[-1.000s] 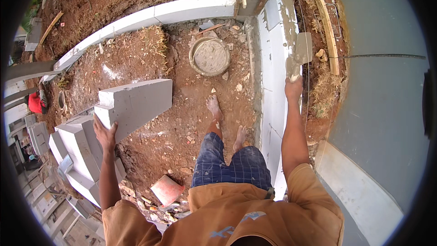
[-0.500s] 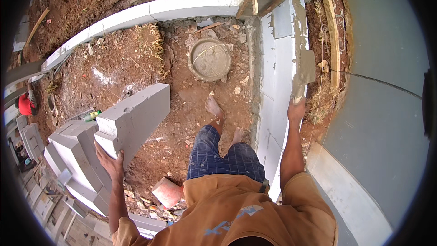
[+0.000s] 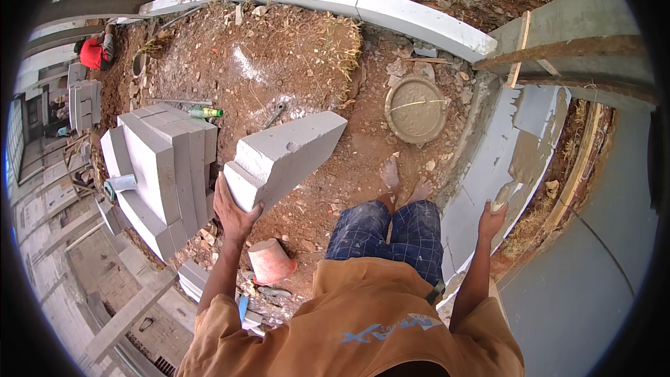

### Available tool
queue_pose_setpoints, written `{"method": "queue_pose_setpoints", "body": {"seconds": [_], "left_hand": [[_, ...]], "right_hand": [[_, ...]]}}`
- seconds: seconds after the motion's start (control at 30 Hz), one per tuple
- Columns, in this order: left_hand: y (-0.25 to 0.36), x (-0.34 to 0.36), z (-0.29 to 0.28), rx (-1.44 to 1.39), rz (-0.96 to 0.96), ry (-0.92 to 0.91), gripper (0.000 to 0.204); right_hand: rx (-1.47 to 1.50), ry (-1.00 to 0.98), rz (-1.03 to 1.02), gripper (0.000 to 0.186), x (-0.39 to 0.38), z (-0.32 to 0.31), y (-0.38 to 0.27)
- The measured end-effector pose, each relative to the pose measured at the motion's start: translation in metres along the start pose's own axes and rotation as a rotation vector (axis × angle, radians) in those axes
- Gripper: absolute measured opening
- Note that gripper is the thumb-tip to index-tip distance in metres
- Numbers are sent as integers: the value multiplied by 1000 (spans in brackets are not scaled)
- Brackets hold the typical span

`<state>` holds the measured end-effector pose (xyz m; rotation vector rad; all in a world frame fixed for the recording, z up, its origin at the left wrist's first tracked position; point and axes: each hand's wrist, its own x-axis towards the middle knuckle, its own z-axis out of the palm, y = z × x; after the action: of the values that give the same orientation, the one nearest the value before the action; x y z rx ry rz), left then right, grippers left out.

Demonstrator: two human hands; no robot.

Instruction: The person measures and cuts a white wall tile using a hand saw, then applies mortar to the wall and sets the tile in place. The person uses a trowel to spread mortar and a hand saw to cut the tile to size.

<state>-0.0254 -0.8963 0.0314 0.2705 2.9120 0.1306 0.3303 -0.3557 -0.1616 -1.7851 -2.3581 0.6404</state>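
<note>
My left hand [image 3: 234,215] grips the near end of a long pale concrete block [image 3: 296,157], thumb on one side and fingers on the other. The block has a stepped near end; whether its underside rests on anything is hidden. Out to the right, my right hand [image 3: 493,219] is closed round the pale handle of a trowel. Its mortar-coated blade [image 3: 525,157] lies over the top of the low white block wall [image 3: 474,185], and its outline blends with the grey mortar there.
Stacked blocks [image 3: 157,174] stand at left, with a green bottle [image 3: 204,112] behind. A round mortar tub [image 3: 417,109] sits ahead of my feet. Nearer is a reddish bucket [image 3: 272,262]. Timber braces [image 3: 572,49] cross at far right. A person in red [image 3: 94,53] crouches far left.
The whole view has swung right, so the scene shifts across the picture. My right hand with the trowel has drawn nearer along the wall. My left hand keeps its hold on the block.
</note>
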Motion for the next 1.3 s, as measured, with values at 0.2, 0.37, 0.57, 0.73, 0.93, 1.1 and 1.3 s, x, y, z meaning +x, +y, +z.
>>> {"method": "queue_pose_setpoints", "body": {"seconds": [0.2, 0.37, 0.57, 0.73, 0.93, 1.1, 1.3], "left_hand": [[20, -25, 20, 14, -226, 103, 139], [35, -26, 25, -77, -247, 99, 138], [1, -15, 19, -14, -229, 173, 138], [12, -11, 19, -179, -251, 200, 132], [3, -30, 11, -207, -273, 193, 117], [-14, -33, -29, -351, -286, -118, 120], [-23, -59, 19, -667, -277, 239, 133]], "right_hand": [[-516, -672, -218, 44, 30, 117, -50], [-611, -774, -229, 48, 84, 315, -72], [-483, -938, -116, 40, 103, 404, -125], [-303, -895, -268, 55, 102, 276, -87], [-4, -1131, 24, 37, 86, 29, -144], [-35, -1157, -434, 43, 66, -100, -275], [-23, -1163, -1146, 54, -8, -163, -454]]}}
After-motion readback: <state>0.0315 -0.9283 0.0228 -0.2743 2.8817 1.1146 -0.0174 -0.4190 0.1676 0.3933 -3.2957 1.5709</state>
